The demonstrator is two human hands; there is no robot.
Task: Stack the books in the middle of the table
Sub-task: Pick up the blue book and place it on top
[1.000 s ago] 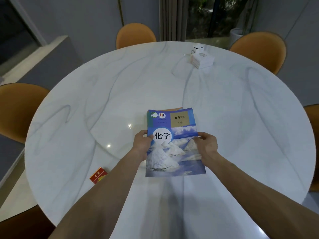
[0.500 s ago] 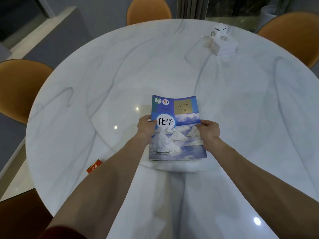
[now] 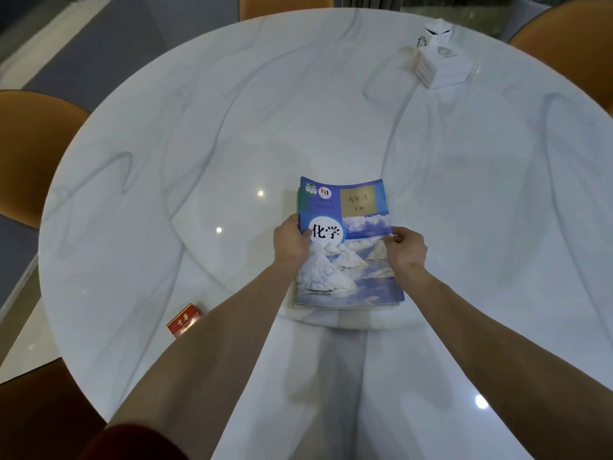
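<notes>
Orange edge gone; hands (image 3: 350,247) square glossy book stack (image 3: 348,240).

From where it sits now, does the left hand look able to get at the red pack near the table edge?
Probably yes. The red pack lies in the open just beside the left forearm, with nothing on it. The left hand would first have to let go of the book.

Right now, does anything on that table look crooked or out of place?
Little stands out. The top book sits slightly off the ones beneath, whose edges peek out at its left side, and its far edge curls up. Both hands, left and right, grip its sides.
</notes>
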